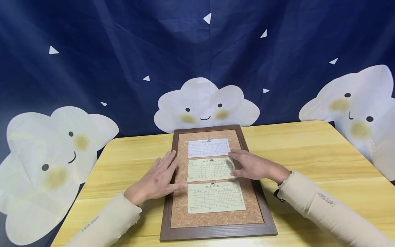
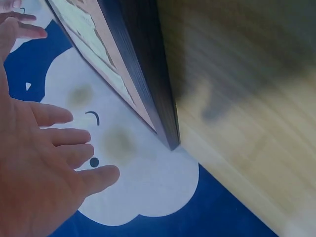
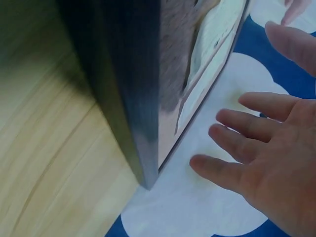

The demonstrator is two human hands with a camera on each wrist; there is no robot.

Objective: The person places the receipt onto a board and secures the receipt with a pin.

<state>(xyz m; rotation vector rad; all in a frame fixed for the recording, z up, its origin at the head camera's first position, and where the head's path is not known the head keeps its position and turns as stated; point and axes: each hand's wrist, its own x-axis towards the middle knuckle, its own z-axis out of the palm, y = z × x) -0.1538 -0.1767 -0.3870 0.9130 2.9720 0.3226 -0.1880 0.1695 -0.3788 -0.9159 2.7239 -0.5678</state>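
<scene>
A cork board with a dark brown wooden frame lies flat on the table. Three printed form slips run down it, each with a small pin at its top edge: a whitish slip at the far end, a pale green slip in the middle, and a larger pale green slip nearest me. My left hand is spread over the board's left edge, its thumb reaching the top left of the nearest slip. From the right, my right hand reaches over the frame, fingertips at the right ends of the far and middle slips.
The board stands on a light wood-grain table, which extends to both sides of it. Behind hangs a dark blue cloth printed with smiling white clouds and small white triangles. A dark band shows at the right sleeve's cuff.
</scene>
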